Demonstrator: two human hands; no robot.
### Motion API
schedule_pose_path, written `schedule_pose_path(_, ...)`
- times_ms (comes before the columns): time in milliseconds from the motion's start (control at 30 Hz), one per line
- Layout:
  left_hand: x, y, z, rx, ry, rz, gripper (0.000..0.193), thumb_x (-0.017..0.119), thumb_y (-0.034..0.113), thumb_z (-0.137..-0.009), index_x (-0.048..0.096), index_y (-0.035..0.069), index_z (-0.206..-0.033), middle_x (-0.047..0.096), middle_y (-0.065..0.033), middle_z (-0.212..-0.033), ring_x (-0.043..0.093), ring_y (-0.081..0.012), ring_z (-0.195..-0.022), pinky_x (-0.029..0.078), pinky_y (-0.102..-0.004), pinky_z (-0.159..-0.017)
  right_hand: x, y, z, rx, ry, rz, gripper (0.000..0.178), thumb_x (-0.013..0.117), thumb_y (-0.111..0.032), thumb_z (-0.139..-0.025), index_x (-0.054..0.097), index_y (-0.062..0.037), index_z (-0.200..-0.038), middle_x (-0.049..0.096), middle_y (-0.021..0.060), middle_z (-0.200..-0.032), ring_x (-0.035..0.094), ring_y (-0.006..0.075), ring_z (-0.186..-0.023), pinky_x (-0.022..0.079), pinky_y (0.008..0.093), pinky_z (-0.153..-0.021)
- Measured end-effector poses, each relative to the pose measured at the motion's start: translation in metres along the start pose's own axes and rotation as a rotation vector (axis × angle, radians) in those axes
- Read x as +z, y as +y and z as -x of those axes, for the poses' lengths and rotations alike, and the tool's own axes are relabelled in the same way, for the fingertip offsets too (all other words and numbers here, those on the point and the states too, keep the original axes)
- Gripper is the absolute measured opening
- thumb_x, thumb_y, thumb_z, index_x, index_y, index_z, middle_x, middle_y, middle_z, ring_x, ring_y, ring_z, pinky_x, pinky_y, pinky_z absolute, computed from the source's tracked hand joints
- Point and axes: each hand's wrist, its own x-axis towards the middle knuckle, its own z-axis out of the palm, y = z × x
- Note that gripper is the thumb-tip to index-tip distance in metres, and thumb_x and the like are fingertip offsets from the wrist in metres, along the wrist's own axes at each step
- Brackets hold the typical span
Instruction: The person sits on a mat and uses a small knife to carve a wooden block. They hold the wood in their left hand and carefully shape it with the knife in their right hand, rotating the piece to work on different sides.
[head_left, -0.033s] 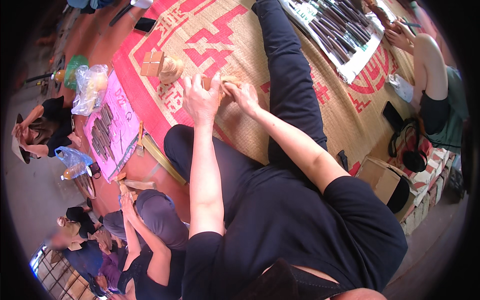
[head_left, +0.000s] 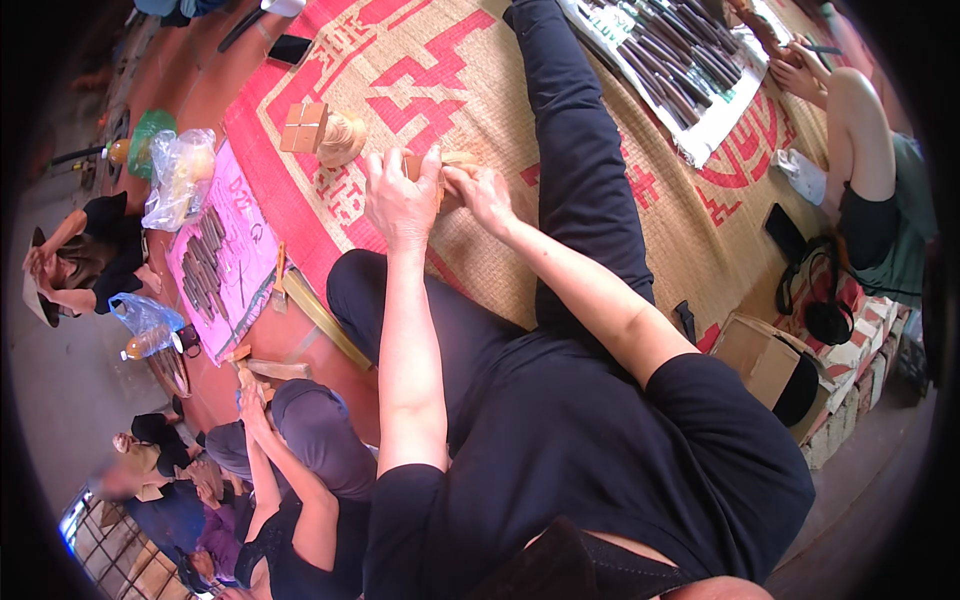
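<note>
Over the patterned straw mat [head_left: 490,90], a light brown piece of carved wood [head_left: 460,160] sits between my hands, its shape mostly covered by fingers. My left hand [head_left: 403,195] is wrapped round its left side. The fingers of my right hand [head_left: 484,197] are closed at its right end; whether they also hold a small tool is hidden. Just beyond my left hand lies a pale carved wooden figure [head_left: 342,138] with a square block base [head_left: 304,127].
My outstretched leg [head_left: 580,130] crosses the mat. Dark carving tools [head_left: 680,60] cover a white cloth at the far right; others [head_left: 205,262] lie on a pink sheet [head_left: 235,190] at left. Co-workers sit on both sides. A cardboard box [head_left: 750,365] stands near my right elbow.
My right hand has shifted very slightly against the wood. My left hand and the things around stay in place.
</note>
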Motion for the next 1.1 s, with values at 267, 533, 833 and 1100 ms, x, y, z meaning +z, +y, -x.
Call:
schedule_pose_path(267, -0.002, 0.006, -0.008, -0.041, -0.029, -0.001, 0.046, 0.067, 0.051, -0.081, 0.063, 0.006, -0.092, 0.055, -0.0128, -0.094, 0.062, -0.0345, -0.084, 0.050, -0.0458, -0.071, -0.007, 0.033, -0.006, 0.173, -0.017, 0.139, 0.039, 0.052, -0.042, -0.093, 0.068, -0.0070, -0.083, 0.060, 0.0059, -0.059, 0.057, 0.0165, -0.055, 0.044, 0.0329, -0.056)
schedule_pose_path(533, 0.011, -0.009, -0.028, -0.168, -0.041, 0.123, 0.072, 0.060, 0.066, -0.081, 0.061, -0.004, -0.097, 0.054, -0.0239, -0.100, 0.059, -0.0409, -0.094, 0.046, -0.0483, -0.083, 0.012, 0.008, -0.001, -0.046, 0.061, -0.024, 0.029, 0.054, -0.030, -0.097, 0.065, -0.0049, -0.090, 0.059, 0.0012, -0.064, 0.052, 0.0093, -0.058, 0.043, 0.0266, -0.055)
schedule_pose_path(833, 0.013, -0.026, -0.051, -0.222, -0.074, 0.053, 0.079, 0.053, 0.071, -0.082, 0.061, -0.003, -0.109, 0.055, -0.0243, -0.111, 0.055, -0.0401, -0.106, 0.042, -0.0492, -0.093, -0.016, 0.030, -0.024, 0.163, -0.063, -0.018, 0.034, 0.058, -0.036, -0.094, 0.070, -0.0043, -0.098, 0.064, 0.0050, -0.071, 0.058, 0.0118, -0.060, 0.046, 0.0276, -0.055)
schedule_pose_path(1100, 0.009, -0.021, -0.068, -0.100, -0.134, 0.090, 0.053, 0.048, 0.063, -0.089, 0.070, 0.016, -0.098, 0.068, -0.0130, -0.098, 0.057, -0.0358, -0.107, 0.043, -0.0444, -0.090, -0.015, 0.039, -0.021, 0.118, -0.096, 0.294, 0.030, 0.055, -0.038, -0.092, 0.069, -0.0108, -0.090, 0.068, 0.0083, -0.078, 0.065, 0.0238, -0.069, 0.049, 0.0393, -0.068)
